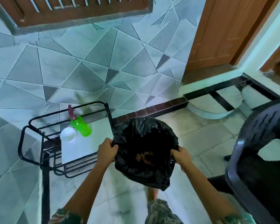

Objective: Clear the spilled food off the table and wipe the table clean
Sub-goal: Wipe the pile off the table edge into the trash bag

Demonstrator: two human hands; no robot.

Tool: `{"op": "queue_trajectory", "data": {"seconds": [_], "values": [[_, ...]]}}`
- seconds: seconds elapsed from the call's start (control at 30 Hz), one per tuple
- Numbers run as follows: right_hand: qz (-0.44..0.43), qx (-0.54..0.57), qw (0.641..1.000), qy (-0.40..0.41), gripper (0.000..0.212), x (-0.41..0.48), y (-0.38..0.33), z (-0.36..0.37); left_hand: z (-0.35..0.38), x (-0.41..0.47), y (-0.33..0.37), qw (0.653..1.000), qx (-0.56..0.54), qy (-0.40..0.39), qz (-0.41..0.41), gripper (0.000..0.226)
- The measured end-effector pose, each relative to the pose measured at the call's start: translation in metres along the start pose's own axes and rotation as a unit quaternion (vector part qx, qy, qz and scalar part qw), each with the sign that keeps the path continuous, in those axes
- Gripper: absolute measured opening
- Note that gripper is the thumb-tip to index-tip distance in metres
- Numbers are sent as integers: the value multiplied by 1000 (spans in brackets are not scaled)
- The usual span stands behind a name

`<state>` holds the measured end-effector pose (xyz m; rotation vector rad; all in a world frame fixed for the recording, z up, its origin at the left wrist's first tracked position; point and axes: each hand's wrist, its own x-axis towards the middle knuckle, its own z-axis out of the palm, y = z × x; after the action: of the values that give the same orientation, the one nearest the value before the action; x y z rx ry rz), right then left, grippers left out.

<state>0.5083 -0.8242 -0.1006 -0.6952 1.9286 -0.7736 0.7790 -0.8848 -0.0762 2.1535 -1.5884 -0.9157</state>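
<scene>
Both arms reach fwd, bent a bit. Left hand [107,150] & right hand [181,156] each curl fingers tight on the rim of a black bin bag [144,167], crinkly thin plastic, mouth held open beside the small white table [87,147] w/ green spray bottle [82,126] and white bowl [68,134]

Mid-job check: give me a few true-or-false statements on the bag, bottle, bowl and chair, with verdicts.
1. The left hand and right hand both hold the bag by its rim. True.
2. The bottle is on the floor. False: it is on the table.
3. The chair is on the person's right. True.
4. The bowl is in the bag. False: it sits on the table beside the bottle.
</scene>
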Motion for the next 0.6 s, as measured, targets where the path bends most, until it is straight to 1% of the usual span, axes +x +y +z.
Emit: {"op": "queue_trajectory", "data": {"seconds": [0.13,0.27,0.4,0.47,0.6], "values": [[17,-17,1000,-17,5,87,-41,11,17,83,35,999,-1,-22,-44,19],[40,-49,998,-1,8,165,-74,27,41,156,61,997,2,-36,-72,14],[57,-69,996,-18,7,249,-90,53,84,239,65,991,-10,-59,-123,11],[71,-81,994,-25,12,295,-84,71,114,286,58,987,-4,-66,-147,10],[106,-76,990,-49,29,380,-55,111,178,363,33,978,-27,-83,-192,20]]}}
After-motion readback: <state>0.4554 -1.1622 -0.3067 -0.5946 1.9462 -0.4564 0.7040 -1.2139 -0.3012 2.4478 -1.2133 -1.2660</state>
